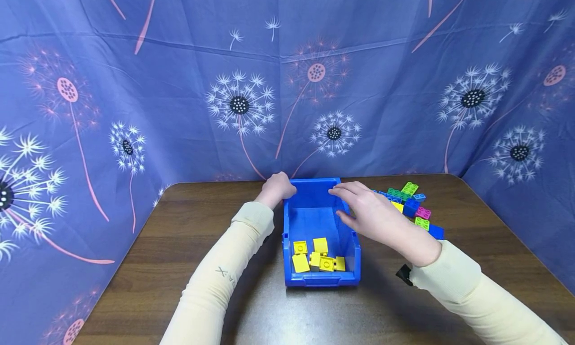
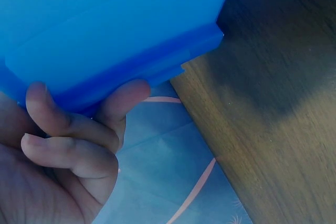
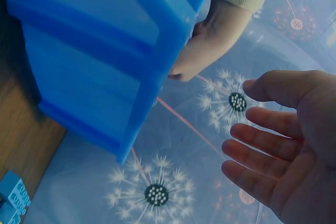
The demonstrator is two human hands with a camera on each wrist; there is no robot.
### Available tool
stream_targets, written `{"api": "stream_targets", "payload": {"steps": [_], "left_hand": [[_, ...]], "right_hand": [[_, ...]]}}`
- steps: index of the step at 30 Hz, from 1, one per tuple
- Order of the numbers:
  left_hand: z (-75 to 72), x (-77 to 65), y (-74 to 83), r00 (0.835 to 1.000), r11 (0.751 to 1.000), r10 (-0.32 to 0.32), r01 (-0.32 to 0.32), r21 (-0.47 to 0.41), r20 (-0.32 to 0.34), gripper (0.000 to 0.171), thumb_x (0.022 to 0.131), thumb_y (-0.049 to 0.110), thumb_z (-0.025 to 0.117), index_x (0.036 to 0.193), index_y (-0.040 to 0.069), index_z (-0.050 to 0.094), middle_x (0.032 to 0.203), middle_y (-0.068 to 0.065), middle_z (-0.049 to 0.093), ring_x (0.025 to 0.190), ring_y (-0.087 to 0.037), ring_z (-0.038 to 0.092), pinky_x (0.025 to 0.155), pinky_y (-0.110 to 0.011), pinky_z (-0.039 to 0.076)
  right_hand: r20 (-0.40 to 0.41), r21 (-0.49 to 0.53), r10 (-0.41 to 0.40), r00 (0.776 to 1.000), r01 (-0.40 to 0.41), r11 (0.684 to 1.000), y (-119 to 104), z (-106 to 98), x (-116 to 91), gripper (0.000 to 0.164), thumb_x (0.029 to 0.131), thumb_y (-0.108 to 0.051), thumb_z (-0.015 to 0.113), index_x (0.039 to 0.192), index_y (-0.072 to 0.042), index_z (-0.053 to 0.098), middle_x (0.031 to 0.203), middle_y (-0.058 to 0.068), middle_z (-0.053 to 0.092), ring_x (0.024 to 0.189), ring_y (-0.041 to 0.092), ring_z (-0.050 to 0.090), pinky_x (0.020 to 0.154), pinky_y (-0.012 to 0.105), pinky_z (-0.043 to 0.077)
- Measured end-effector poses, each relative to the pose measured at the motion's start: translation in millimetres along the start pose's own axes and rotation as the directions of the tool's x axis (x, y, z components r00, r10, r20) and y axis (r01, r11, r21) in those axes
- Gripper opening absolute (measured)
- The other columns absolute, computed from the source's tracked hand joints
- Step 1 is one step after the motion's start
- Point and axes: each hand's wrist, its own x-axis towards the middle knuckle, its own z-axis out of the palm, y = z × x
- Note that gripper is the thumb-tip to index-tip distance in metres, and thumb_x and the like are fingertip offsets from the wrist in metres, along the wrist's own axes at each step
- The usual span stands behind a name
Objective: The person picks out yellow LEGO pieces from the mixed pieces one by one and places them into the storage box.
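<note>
A blue plastic storage bin (image 1: 321,281) stands on the table with several yellow toy bricks (image 1: 300,263) gathered at its front end. My left hand (image 1: 277,186) grips the bin's back left corner. Its curled fingers (image 2: 135,92) show at the bin's edge in the left wrist view. Over the bin's right side hovers my right hand (image 1: 370,210), fingers loosely extended and holding nothing. In the right wrist view, that hand (image 3: 278,145) has its fingers spread slightly, apart from the bin wall (image 3: 89,51).
Right of the bin, partly behind my right hand, lies a group of toy bricks in green (image 1: 410,188), blue (image 1: 411,207), pink (image 1: 423,213) and yellow. The brown wooden table (image 1: 179,245) ends at a blue dandelion-patterned curtain (image 1: 188,95) behind and at the sides.
</note>
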Motion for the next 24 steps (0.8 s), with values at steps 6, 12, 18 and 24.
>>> {"api": "stream_targets", "payload": {"steps": [6, 12, 18, 24], "left_hand": [[1.2, -2.0, -0.4, 1.0, 1.0, 0.0, 0.0, -0.002, -0.008, 0.022, 0.089, 0.024, 0.057, 0.095, 0.003, 0.06, 0.074, -0.01, 0.061, 0.049, -0.018, 0.061, 0.046, -0.028, 0.049], [2.0, 0.1, -0.4, 1.0, 1.0, -0.005, 0.005, 0.013, -0.014, 0.023, 0.088, 0.025, 0.056, 0.095, 0.004, 0.06, 0.074, -0.01, 0.062, 0.05, -0.019, 0.063, 0.046, -0.028, 0.049], [2.0, 1.2, -0.3, 1.0, 1.0, -0.001, 0.001, 0.012, -0.009, 0.021, 0.088, 0.025, 0.057, 0.092, 0.004, 0.061, 0.074, -0.01, 0.062, 0.052, -0.02, 0.064, 0.046, -0.029, 0.049], [1.7, 1.4, -0.9, 1.0, 1.0, 0.0, 0.0, -0.002, -0.01, 0.02, 0.088, 0.024, 0.057, 0.091, 0.005, 0.06, 0.073, -0.009, 0.061, 0.061, -0.024, 0.068, 0.047, -0.029, 0.049]], "right_hand": [[-0.044, -0.007, 0.021, 0.999, -0.022, 1.0, 11.2, -1.3, -5.0, 0.05, 0.078, -0.02, 0.077, 0.123, -0.004, 0.059, 0.122, 0.015, 0.06, 0.112, 0.03, 0.057, 0.081, 0.044, 0.054], [-0.103, -0.019, 0.009, 0.995, -0.011, 1.0, 24.0, -1.8, -11.3, 0.052, 0.077, -0.017, 0.077, 0.123, -0.003, 0.058, 0.12, 0.017, 0.06, 0.111, 0.033, 0.057, 0.08, 0.047, 0.053], [-0.126, -0.022, 0.023, 0.992, -0.026, 0.999, 37.8, -1.8, -20.8, 0.052, 0.076, -0.015, 0.077, 0.122, -0.002, 0.058, 0.12, 0.018, 0.059, 0.111, 0.034, 0.056, 0.079, 0.048, 0.053], [-0.081, -0.01, 0.112, 0.99, -0.113, 0.994, 49.4, 0.7, -30.4, 0.053, 0.078, -0.017, 0.075, 0.126, -0.003, 0.056, 0.124, 0.018, 0.057, 0.113, 0.035, 0.054, 0.072, 0.047, 0.054]]}}
